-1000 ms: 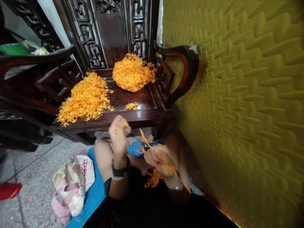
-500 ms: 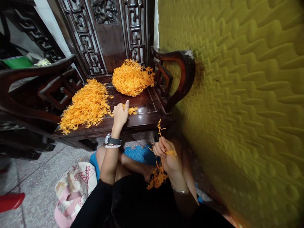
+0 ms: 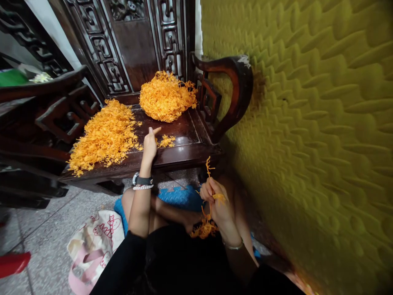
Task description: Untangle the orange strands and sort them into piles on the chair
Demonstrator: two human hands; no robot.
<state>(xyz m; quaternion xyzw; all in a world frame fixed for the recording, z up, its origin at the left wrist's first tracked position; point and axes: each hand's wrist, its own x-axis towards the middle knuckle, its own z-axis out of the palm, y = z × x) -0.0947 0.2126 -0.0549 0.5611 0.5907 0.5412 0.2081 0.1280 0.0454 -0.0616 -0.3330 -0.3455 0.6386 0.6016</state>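
Our left hand (image 3: 150,144) extends thumb and forefinger; we cannot tell its grip. At its 3 o'clock, a small orange cluster (image 3: 166,141) lies on the seat (image 3: 188,128); at 7, a bag (image 3: 98,237). Our right hand (image 3: 219,207) pinches a strand (image 3: 208,169).

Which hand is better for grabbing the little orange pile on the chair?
Probably the left hand: it's close beside the little orange pile on the chair, though I can't tell if it's empty. The right hand is farther away, pinching an orange strand.

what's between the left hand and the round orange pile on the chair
Head view: dark wooden seat lies between the left hand and that pile.
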